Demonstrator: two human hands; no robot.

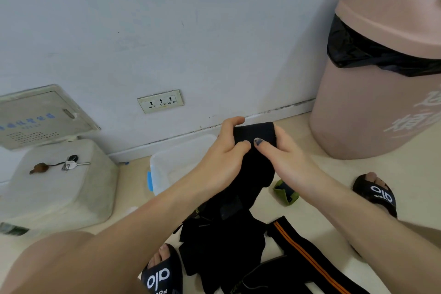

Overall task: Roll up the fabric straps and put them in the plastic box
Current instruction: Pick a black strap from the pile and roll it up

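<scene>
1. Here, both hands met over the floor (329, 169), in front of the wall (167, 31), on the rolled top end of a black strap (255, 136).
2. The left hand (222, 160) gripped the roll from its left side, fingers curled over the top and thumb pressed on the near face.
3. The right hand (284, 157) held the roll's right side, its thumb lying across the front with a dark-painted nail; its fingers were hidden behind the fabric.
4. The unrolled rest of the strap hung down between the wrists to a heap of black fabric (222, 246) on the floor.
5. A second strap with orange stripes (307, 260) lay at the heap's right edge, apart from both hands.
6. A small green and black roll (286, 192) sat on the floor just below the right wrist.
7. The clear plastic box (164, 164) with a blue clip stood on the floor behind the left forearm, just left of the held roll.
8. A pink bin (372, 107) with a black liner stood at the right, and a white container (59, 186) with keys (69, 164) on top at the left.
9. Two feet in black slippers (379, 193) flanked the heap.
</scene>
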